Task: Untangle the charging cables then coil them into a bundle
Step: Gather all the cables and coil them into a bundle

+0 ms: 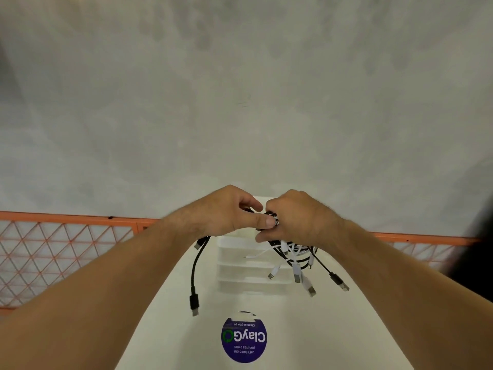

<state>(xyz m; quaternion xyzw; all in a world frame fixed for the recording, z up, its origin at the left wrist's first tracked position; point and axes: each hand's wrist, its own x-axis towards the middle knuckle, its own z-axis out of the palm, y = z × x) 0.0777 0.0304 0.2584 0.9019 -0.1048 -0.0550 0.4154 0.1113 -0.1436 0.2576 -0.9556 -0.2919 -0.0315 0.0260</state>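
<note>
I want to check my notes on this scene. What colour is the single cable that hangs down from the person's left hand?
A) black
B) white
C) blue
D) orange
A: the black cable hangs down from the left hand and ends in a dark plug, while the right hand grips the mixed black and white tangle.

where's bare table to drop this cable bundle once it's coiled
Bare white table lies on either side of the blue sticker, and between it and the white tray. The tray is crowded: tangled cables hang over it from the right hand, and a black cable dangles beside it from the left hand.
</note>
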